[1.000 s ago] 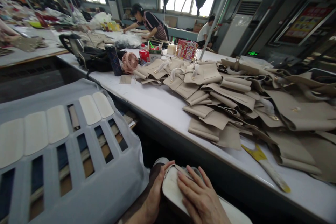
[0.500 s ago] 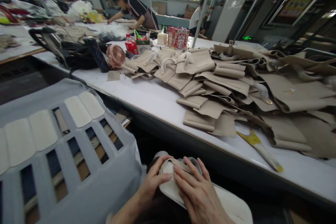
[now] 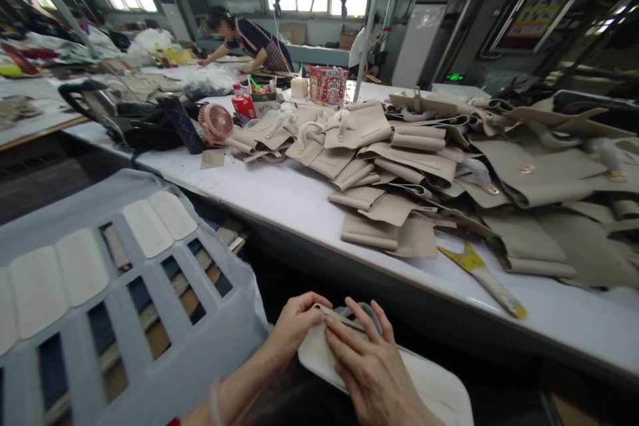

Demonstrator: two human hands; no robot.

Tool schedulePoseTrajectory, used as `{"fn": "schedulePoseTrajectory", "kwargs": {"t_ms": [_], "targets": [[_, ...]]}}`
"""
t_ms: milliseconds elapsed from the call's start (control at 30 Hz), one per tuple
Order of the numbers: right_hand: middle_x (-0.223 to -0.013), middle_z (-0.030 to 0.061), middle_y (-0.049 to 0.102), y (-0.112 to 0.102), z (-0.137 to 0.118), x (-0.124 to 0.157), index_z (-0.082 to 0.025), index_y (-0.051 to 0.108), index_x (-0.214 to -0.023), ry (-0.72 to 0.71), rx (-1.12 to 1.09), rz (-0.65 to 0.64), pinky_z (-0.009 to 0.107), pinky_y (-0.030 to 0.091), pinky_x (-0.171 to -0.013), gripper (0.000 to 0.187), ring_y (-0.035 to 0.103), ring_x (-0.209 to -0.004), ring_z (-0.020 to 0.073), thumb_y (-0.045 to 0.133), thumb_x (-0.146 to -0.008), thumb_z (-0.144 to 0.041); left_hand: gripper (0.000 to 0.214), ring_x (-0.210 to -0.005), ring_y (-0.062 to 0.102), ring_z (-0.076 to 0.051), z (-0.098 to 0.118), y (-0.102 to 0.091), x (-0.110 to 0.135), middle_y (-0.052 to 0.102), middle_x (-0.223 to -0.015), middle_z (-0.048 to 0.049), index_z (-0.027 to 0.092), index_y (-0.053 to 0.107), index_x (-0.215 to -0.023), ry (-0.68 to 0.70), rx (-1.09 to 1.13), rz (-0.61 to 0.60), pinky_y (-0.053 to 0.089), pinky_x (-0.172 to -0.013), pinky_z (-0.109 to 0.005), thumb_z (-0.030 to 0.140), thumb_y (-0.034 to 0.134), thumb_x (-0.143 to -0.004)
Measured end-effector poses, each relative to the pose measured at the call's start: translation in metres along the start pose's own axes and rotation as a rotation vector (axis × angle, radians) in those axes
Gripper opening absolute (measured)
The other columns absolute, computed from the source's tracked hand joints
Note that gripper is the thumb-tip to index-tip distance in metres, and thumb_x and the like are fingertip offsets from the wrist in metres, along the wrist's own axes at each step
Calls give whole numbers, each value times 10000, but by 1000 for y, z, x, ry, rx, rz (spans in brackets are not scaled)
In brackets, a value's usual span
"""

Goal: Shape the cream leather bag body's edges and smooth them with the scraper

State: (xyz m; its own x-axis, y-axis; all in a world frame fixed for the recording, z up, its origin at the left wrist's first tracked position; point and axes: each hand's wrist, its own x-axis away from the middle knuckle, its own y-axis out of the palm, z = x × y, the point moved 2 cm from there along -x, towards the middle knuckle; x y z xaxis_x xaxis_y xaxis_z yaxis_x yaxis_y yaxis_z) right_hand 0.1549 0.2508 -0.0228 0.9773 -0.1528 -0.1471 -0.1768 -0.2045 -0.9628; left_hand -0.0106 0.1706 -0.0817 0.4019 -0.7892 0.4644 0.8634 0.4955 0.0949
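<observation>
A long white panel with rounded corners lies tilted in front of me, low in the view. At its far end is a beige strip or folded edge, mostly covered by my fingers. My left hand is closed on that far end, thumb on top and fingers bent over the edge. Across the panel my right hand lies flat, its fingers stretched out and spread, the tips pressing near the strip. A greyish clear loop shows behind the right fingers; what it belongs to is hidden.
Beige bag pieces are heaped on the white table, with a yellow-handled scraper near its edge. At left, more white panels lie on a slotted grey surface. A pink fan stands farther back. Co-workers are beyond.
My left hand has shifted slightly and its fingers now curl more tightly over the panel's far end. The right hand stays spread on the panel. The camera view has tilted a little.
</observation>
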Motion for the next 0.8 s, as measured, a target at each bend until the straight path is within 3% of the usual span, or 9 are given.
{"fn": "schedulePoseTrajectory", "kwargs": {"t_ms": [167, 300, 467, 600, 800], "targets": [[-1473, -120, 492, -1, -1, 1, -345, 389, -1475, 7, -9, 76, 545, 156, -1127, 613, 374, -1403, 298, 481, -907, -136, 245, -708, 593, -201, -2, 2, -4, 692, -759, -43, 153, 714, -830, 22, -14, 60, 421, -635, -290, 263, 590, -649], [-1476, -134, 488, -3, -2, 1, -353, 387, -1474, 23, -34, 73, 505, 91, -1142, 615, 338, -1420, 283, 487, -909, -132, 270, -711, 597, -195, 0, 4, -1, 699, -781, -47, 146, 719, -867, 41, -21, 84, 433, -644, -289, 284, 595, -670], [-1462, -165, 497, -4, -3, 1, -352, 409, -1463, 44, -57, 81, 451, -6, -1165, 579, 338, -1410, 269, 490, -928, -144, 351, -763, 638, -211, 8, -1, 2, 734, -869, -72, 136, 731, -968, 72, -83, 2, 461, -677, -290, 319, 627, -687], [-1453, -164, 509, -5, -2, 2, -356, 415, -1458, 47, -63, 86, 443, -21, -1161, 566, 345, -1406, 271, 499, -934, -158, 306, -769, 651, -223, 17, -10, -3, 745, -828, -71, 136, 773, -915, 129, -222, -69, 461, -683, -285, 318, 663, -694], [-1494, -117, 470, -3, -1, 2, -350, 387, -1477, 51, -52, 76, 458, -14, -1152, 556, 326, -1426, 277, 485, -955, -187, 194, -743, 648, -215, 32, -5, -5, 753, -776, -45, 176, 800, -792, 240, -392, -35, 436, -699, -286, 239, 625, -738]]}}
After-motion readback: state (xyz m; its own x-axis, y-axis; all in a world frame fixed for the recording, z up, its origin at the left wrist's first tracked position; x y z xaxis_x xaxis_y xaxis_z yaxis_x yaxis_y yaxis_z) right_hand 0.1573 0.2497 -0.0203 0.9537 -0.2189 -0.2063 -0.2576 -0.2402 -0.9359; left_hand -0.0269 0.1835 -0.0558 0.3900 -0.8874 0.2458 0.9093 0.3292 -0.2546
